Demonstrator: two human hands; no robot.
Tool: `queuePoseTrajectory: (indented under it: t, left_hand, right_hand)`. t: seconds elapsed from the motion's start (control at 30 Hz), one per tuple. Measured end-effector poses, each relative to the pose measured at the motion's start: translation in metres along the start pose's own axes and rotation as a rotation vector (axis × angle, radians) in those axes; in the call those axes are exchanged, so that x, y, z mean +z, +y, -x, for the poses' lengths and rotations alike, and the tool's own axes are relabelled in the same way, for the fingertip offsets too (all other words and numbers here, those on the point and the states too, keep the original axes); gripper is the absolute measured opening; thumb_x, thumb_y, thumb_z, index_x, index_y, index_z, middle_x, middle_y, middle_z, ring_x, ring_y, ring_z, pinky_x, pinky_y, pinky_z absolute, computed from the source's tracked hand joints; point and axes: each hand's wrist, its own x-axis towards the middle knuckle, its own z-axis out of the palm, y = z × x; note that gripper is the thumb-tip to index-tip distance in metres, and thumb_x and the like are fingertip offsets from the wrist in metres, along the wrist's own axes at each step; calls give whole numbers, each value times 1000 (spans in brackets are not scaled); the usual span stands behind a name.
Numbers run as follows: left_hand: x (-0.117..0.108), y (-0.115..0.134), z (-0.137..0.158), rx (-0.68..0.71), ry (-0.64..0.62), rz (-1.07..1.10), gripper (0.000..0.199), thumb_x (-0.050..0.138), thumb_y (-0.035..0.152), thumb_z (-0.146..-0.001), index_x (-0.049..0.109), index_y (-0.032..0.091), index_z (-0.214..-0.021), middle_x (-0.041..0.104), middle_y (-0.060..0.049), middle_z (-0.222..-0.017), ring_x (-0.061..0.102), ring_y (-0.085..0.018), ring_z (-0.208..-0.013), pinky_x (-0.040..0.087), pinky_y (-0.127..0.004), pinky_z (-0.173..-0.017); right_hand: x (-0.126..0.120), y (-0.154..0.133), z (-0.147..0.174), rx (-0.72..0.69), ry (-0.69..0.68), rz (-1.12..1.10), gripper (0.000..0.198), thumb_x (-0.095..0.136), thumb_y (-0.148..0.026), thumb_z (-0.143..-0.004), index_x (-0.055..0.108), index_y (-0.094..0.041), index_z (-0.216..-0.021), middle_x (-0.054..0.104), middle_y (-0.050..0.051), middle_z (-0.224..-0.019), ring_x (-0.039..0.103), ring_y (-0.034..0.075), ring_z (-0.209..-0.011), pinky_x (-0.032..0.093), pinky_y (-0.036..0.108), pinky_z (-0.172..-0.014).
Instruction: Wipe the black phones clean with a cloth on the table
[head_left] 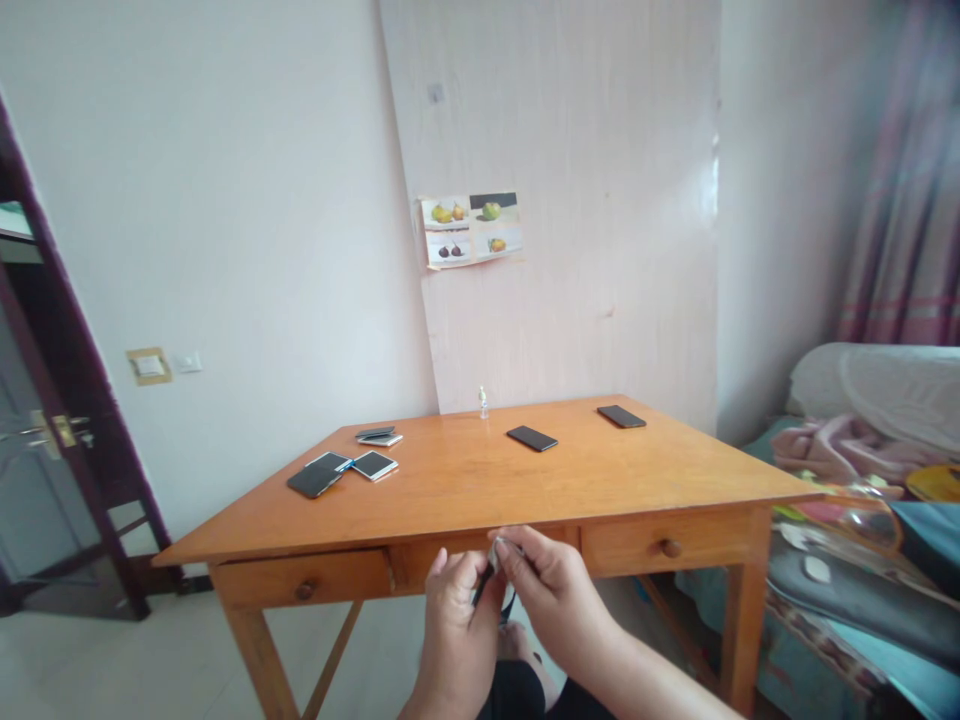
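My left hand (457, 615) is closed in front of the table's front edge, with the thumb up. A thin dark object (483, 583) shows edge-on in its grip, mostly covered by the fingers, so its kind is unclear. My right hand (559, 592) meets the left one, pinching a small whitish piece (495, 552) that looks like cloth or tissue against the top of the dark object. Beyond both hands, a black smartphone (532, 438) lies on the wooden table (450, 510). Another black smartphone (621, 416) rests farther back to the right.
At the table's left lie a dark flat device (316, 476), a white-framed device (374, 465) and a small stack of devices (379, 436). A small clear spray bottle (483, 404) stands near the wall. A bed with bedding (847, 450) is at right, a door (52, 450) at left.
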Motion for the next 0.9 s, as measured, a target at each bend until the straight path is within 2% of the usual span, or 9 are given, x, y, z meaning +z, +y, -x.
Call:
queuePoseTrajectory:
  t: [0.1,0.17,0.27,0.37,0.47,0.53,0.6,0.73,0.9]
  left_hand:
    - [0,3,0,-17,31,88,17,57,38,-88,67,24,-87,71,-2,-84,66,-22,-83,44,-46,-97]
    - [-3,4,1,-72,39,170,21,60,41,-87,69,22,-88,72,-3,-83,66,-21,-79,51,-38,-86]
    - [-5,2,0,-190,3,342,27,61,43,-87,69,19,-95,72,-4,-85,67,-20,-75,54,-31,-73]
    - [-5,-1,-1,-263,-37,488,31,60,43,-88,67,18,-105,73,-6,-94,68,-20,-81,55,-30,-74]
    - [-3,-2,-2,-273,-62,518,30,60,43,-89,66,18,-105,72,-7,-98,68,-21,-86,55,-31,-78]
    - [-2,0,-2,-278,-82,513,30,60,43,-89,66,17,-103,72,-7,-98,67,-21,-86,55,-31,-78]
    - [-2,2,-1,-291,-88,533,29,61,43,-89,66,18,-103,72,-7,-98,67,-21,-85,55,-30,-77]
    - [-6,5,-4,-344,7,677,33,65,43,-86,65,18,-107,72,-7,-102,68,-21,-88,54,-31,-81]
    - [-8,5,-8,-412,147,838,31,70,43,-81,66,16,-98,73,-6,-101,67,-21,-91,53,-31,-82]
  right_hand:
    - [4,-11,4,-31,-63,-18,34,50,-48,-93,68,-20,-91,66,2,-77,60,15,-71,45,24,-65]
    - [1,-4,-1,21,-14,-71,38,50,-51,-92,68,-18,-86,66,3,-76,59,16,-70,45,24,-65]
    - [-9,17,-12,104,113,-129,43,54,-56,-88,67,-16,-82,66,4,-76,58,17,-73,46,26,-67]
    - [-15,28,-16,117,156,-112,44,56,-57,-86,69,-15,-85,68,6,-80,59,19,-77,47,28,-71]
    - [-13,22,-13,91,164,-128,45,58,-58,-85,71,-16,-94,70,7,-86,61,20,-82,48,29,-74]
    - [-10,15,-12,102,147,-177,48,59,-59,-83,71,-16,-100,69,7,-85,60,19,-77,49,29,-69]
    - [-8,10,-11,148,121,-237,51,59,-61,-83,71,-15,-103,66,5,-76,55,15,-64,46,26,-58]
    - [-5,9,-5,199,32,-289,54,57,-62,-84,71,-15,-104,51,-2,-57,41,10,-50,35,22,-47]
    - [-1,17,6,250,-87,-325,54,56,-61,-85,69,-14,-108,45,-6,-51,36,8,-45,29,21,-45]
